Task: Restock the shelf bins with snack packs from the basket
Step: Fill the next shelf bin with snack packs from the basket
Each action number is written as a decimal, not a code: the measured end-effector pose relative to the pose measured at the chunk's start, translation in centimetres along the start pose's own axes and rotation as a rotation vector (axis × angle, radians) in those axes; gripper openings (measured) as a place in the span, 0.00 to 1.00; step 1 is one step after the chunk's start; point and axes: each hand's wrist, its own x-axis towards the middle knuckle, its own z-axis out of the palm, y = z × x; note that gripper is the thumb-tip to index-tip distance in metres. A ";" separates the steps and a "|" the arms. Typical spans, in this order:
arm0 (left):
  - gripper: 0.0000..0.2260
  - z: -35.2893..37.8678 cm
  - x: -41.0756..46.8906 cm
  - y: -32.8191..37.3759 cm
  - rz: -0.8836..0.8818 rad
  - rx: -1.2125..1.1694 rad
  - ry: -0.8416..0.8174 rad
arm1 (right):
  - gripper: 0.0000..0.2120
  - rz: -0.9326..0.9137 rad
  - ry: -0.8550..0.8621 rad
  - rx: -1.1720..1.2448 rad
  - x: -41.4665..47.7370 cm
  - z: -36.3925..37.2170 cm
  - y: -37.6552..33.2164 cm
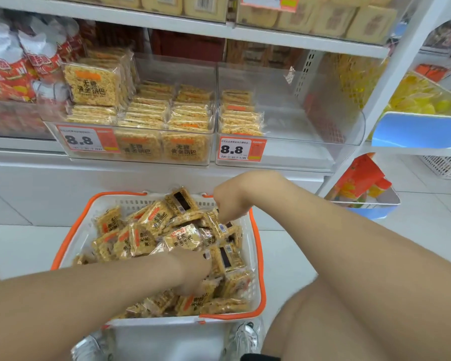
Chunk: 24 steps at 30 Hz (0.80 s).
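My right hand (pixel 229 204) pinches a pack (pixel 216 225) in the basket (pixel 259 256); left hand (pixel 193 274) buried, grip unclear; slick wrap could slip out mid-lift.

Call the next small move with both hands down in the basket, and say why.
Probably lift the right hand, whose curled fingers seem to pinch yellow plastic-wrapped snack packs in the white plastic basket with orange rim, toward the right-hand clear plastic shelf bin: it holds one stack at its left, the rest bare. The left-hand clear plastic shelf bin looks nearly full.
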 end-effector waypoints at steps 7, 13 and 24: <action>0.08 -0.5 0.6 -0.5 -0.024 -0.114 0.010 | 0.17 -0.031 0.013 -0.012 0.7 -0.5 0.0; 0.15 -6.9 -2.0 -4.2 -0.011 -0.499 0.274 | 0.11 -0.059 -0.011 -0.028 -0.8 -1.7 0.7; 0.06 -14.0 -9.0 -10.0 0.016 -1.071 0.708 | 0.21 -0.181 0.323 0.632 -2.8 -2.4 3.4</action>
